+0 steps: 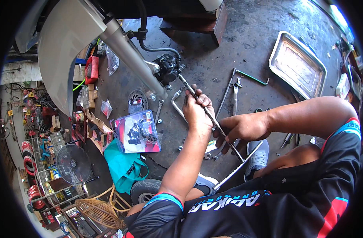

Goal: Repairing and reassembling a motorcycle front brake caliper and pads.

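Observation:
A long T-handle socket wrench (235, 152) slants from a black brake caliper (167, 69) down toward my lap. Its far end meets the caliper, which hangs at the lower part of a grey motorcycle fork leg (128, 55). My left hand (199, 106) is closed around the shaft, a short way from the caliper. Farther down the shaft, between there and the crossbar, the curled fingers of my right hand (245, 129) close on it; some fingertips are hidden. A hose (161, 50) runs from above into the caliper.
Left of my left arm lie a clear blister pack (137, 133) with a black part and a teal bag (124, 164). Wrenches (236, 93) and a green-ended rod (252, 76) rest on the dark floor. A metal tray (298, 65) is at right; a wicker stool (100, 212) stands lower left.

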`<action>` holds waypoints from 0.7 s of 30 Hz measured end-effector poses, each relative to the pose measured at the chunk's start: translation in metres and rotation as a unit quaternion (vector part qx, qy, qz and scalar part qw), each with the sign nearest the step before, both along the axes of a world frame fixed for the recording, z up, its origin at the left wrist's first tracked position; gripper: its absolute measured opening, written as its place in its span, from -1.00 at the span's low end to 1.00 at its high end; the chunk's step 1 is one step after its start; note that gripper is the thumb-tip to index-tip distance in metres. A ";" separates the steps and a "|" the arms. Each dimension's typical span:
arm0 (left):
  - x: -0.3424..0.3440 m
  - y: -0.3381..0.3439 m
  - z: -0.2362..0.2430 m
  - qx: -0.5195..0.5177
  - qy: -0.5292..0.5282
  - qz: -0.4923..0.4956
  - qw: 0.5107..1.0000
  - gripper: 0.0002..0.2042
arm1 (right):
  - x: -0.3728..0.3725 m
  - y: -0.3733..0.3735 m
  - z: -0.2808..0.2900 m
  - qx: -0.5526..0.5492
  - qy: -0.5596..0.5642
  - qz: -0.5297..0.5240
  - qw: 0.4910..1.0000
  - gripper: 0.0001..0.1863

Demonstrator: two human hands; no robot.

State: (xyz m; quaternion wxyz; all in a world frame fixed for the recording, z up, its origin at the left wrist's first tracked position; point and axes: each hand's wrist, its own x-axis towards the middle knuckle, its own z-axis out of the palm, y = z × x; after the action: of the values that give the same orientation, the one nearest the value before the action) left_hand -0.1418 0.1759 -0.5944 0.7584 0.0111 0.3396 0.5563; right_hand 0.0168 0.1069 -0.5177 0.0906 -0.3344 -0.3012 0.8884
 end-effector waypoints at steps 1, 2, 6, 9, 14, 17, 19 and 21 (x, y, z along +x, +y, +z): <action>0.000 0.000 0.002 -0.001 -0.005 0.003 1.000 -0.76 | 0.001 -0.001 0.002 -0.052 0.030 -0.007 0.998 -0.71; 0.001 0.000 0.004 -0.001 -0.010 0.006 1.000 -0.76 | 0.002 -0.001 0.001 -0.052 0.029 -0.006 0.998 -0.71; 0.021 -0.001 0.030 -0.068 0.164 0.022 0.984 -0.75 | 0.006 -0.001 -0.003 0.010 -0.018 -0.008 1.000 -0.77; 0.013 -0.008 0.025 -0.035 0.206 -0.003 0.978 -0.71 | 0.005 0.009 0.012 0.079 -0.155 0.070 0.982 -0.71; 0.011 -0.011 0.029 -0.012 0.178 0.002 0.984 -0.74 | 0.000 -0.001 -0.001 0.012 -0.088 0.004 0.996 -0.64; 0.004 -0.010 0.020 -0.012 0.115 0.003 0.993 -0.73 | 0.002 -0.007 -0.018 -0.050 0.049 -0.007 0.998 -0.66; 0.010 -0.009 0.029 -0.022 0.096 0.004 0.995 -0.74 | 0.003 -0.007 -0.015 -0.011 0.062 0.002 0.998 -0.68; 0.023 -0.008 0.036 -0.051 0.159 0.043 0.985 -0.71 | 0.004 -0.004 -0.007 0.036 -0.034 0.031 0.998 -0.67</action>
State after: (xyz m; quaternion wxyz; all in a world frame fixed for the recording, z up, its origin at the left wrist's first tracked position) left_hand -0.1188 0.1678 -0.5583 0.6693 0.0465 0.4841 0.5617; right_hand 0.0213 0.1024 -0.5248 0.0643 -0.3515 -0.3467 0.8672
